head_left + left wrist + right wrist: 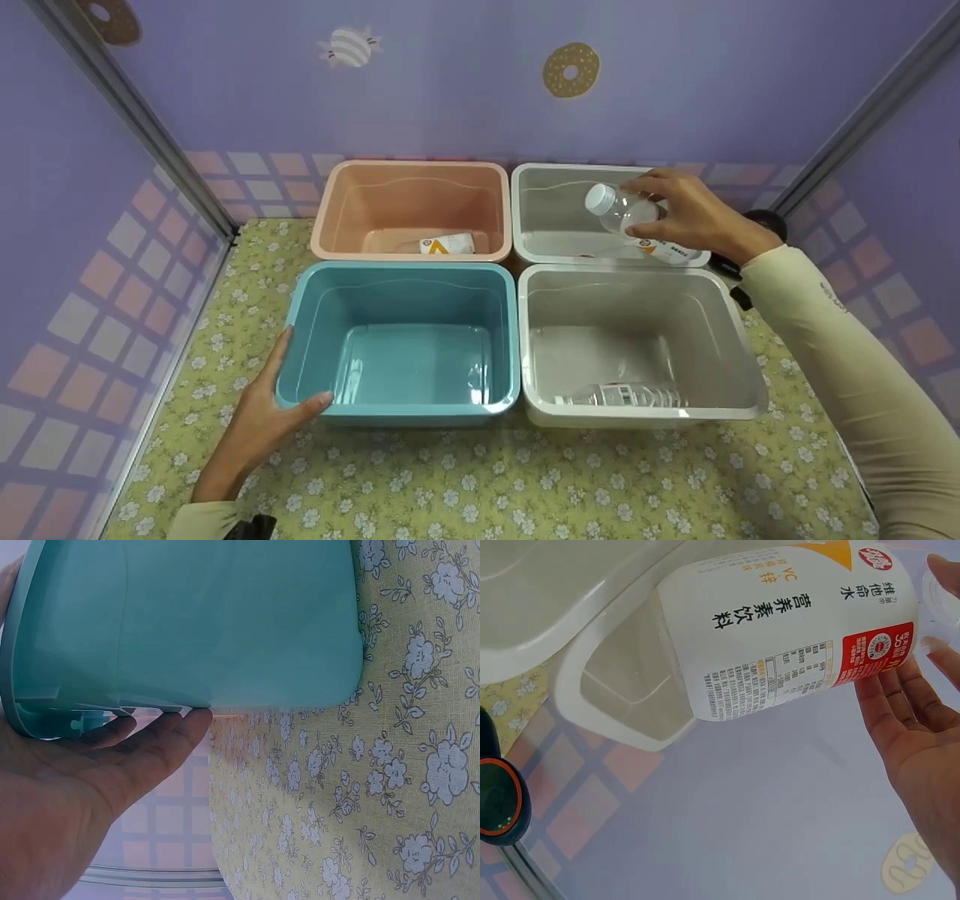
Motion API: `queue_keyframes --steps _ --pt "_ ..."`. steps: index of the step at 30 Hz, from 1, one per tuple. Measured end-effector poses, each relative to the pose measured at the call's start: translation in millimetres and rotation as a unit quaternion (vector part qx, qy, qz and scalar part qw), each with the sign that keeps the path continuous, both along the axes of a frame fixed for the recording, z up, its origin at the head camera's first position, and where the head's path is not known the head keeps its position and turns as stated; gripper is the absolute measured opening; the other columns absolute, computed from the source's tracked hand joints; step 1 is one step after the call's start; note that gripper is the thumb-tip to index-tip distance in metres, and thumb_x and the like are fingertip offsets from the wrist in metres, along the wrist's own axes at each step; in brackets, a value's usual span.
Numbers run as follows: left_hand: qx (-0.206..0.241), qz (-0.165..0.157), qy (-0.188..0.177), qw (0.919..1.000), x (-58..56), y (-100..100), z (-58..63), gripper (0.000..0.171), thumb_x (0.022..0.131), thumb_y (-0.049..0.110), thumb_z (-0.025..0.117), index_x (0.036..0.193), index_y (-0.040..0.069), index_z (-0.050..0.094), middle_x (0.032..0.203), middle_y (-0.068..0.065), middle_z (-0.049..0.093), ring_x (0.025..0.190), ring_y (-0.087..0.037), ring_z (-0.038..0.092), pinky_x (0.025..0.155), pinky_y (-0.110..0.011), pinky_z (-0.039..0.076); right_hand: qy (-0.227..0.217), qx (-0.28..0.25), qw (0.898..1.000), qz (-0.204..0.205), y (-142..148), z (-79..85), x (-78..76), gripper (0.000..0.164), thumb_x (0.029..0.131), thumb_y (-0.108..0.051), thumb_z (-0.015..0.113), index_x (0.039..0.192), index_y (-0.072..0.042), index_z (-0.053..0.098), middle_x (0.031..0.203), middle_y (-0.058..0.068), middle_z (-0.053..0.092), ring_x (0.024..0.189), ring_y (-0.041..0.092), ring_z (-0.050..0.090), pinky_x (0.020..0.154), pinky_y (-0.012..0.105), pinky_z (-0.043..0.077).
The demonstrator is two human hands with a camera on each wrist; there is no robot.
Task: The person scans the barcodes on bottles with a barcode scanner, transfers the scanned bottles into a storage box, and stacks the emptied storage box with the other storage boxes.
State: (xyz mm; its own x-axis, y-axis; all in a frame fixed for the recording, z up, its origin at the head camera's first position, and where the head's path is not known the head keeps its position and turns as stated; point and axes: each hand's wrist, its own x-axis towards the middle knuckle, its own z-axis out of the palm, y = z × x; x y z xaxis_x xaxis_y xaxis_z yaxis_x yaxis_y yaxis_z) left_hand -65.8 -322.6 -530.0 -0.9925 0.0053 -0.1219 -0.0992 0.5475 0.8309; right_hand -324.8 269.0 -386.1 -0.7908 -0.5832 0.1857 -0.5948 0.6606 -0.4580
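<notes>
My right hand (686, 214) holds a clear plastic bottle (795, 630) near its white-capped end, fingers and thumb on opposite sides. Its white label carries orange and red patches and printed characters. In the head view the bottle is tilted, cap up and to the left, over the back right pale grey bin (611, 171). My left hand (259, 412) rests at the front left corner of the blue bin (405, 411), thumb over the front rim. Its fingers lie straight along the outer side wall (187, 720).
The pink bin (412, 168) at the back left contains a white-labelled bottle (450, 244). In the front right grey bin (645, 412) a clear bottle (622, 395) lies on its side. A flowered cloth (450, 480) covers the table, and purple walls (465, 90) enclose it.
</notes>
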Motion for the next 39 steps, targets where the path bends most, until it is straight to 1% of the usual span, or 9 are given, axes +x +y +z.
queue_keyframes --steps 4,8,12,18,22,30,34,39 --pt "-0.001 0.000 -0.005 1.0000 -0.2 0 0.6 0.117 0.097 0.042 0.082 0.176 0.047 -0.005 0.184 -0.020 0.001 0.159 -0.068 0.012 0.113 -0.095 0.017 -0.001 -0.001 1.000 0.006 -8 0.4 -2.3 0.059 0.088 -0.004 0.092 0.143 0.001 0.071 0.131 0.020 0.069 0.111 0.034 0.071 0.083 0.026 0.058" --pt "0.007 -0.001 -0.004 1.0000 -2.3 1 1.7 0.116 0.098 0.041 0.082 0.176 0.046 -0.004 0.184 -0.019 0.001 0.161 -0.066 0.010 0.115 -0.094 0.016 0.000 0.000 1.000 0.010 -14 0.9 -4.6 0.060 0.089 -0.006 0.093 0.144 0.000 0.071 0.129 0.018 0.069 0.111 0.033 0.069 0.083 0.038 0.059" --pt "0.016 -0.003 -0.010 0.9998 -2.5 1 0.6 0.115 0.099 0.039 0.082 0.176 0.047 -0.005 0.184 -0.019 0.000 0.162 -0.063 0.008 0.116 -0.093 0.017 0.004 0.001 1.000 0.015 -21 -1.1 -5.5 0.057 0.088 -0.007 0.093 0.141 0.000 0.073 0.127 0.019 0.070 0.110 0.034 0.070 0.082 0.045 0.061" --pt "0.015 -0.001 -0.017 0.9997 -1.9 1 -2.3 0.117 0.099 0.039 0.082 0.175 0.049 -0.007 0.184 -0.018 -0.002 0.161 -0.065 0.009 0.114 -0.094 0.019 -0.004 0.001 1.000 0.018 -31 -3.9 -7.1 0.055 0.089 -0.008 0.092 0.139 0.000 0.073 0.127 0.021 0.069 0.110 0.038 0.070 0.085 0.056 0.060" --pt "0.014 0.000 -0.013 0.9998 -2.4 -1 -1.5 0.117 0.099 0.038 0.082 0.175 0.048 -0.006 0.184 -0.018 -0.002 0.161 -0.065 0.009 0.114 -0.094 0.017 -0.005 0.001 1.000 0.019 -39 -3.4 -9.6 0.056 0.087 -0.007 0.092 0.139 0.000 0.073 0.126 0.021 0.070 0.110 0.038 0.069 0.087 0.056 0.058" --pt "0.012 0.000 -0.022 0.9997 -1.7 -3 1.0 0.116 0.100 0.038 0.081 0.175 0.048 -0.007 0.184 -0.019 -0.003 0.160 -0.066 0.009 0.114 -0.094 0.018 -0.015 0.007 0.999 0.029 -53 -1.7 -12.8 0.060 0.087 -0.009 0.093 0.143 0.000 0.072 0.128 0.021 0.069 0.111 0.038 0.066 0.089 0.051 0.056" --pt "0.015 0.001 -0.020 0.9997 -2.6 -2 0.7 0.117 0.099 0.039 0.082 0.174 0.050 -0.006 0.184 -0.019 -0.002 0.160 -0.067 0.009 0.114 -0.094 0.018 -0.011 0.015 0.999 0.035 -58 -0.4 -13.7 0.060 0.088 -0.011 0.093 0.144 -0.003 0.072 0.128 0.019 0.069 0.108 0.038 0.066 0.087 0.046 0.054" --pt "0.015 -0.002 -0.023 0.9996 -4.0 -1 1.0 0.116 0.100 0.038 0.081 0.175 0.049 -0.007 0.184 -0.021 -0.002 0.160 -0.067 0.010 0.114 -0.093 0.020 -0.003 0.016 0.999 0.051 -62 0.1 -15.0 0.059 0.088 -0.009 0.092 0.143 -0.003 0.073 0.125 0.018 0.070 0.102 0.038 0.065 0.081 0.041 0.052"
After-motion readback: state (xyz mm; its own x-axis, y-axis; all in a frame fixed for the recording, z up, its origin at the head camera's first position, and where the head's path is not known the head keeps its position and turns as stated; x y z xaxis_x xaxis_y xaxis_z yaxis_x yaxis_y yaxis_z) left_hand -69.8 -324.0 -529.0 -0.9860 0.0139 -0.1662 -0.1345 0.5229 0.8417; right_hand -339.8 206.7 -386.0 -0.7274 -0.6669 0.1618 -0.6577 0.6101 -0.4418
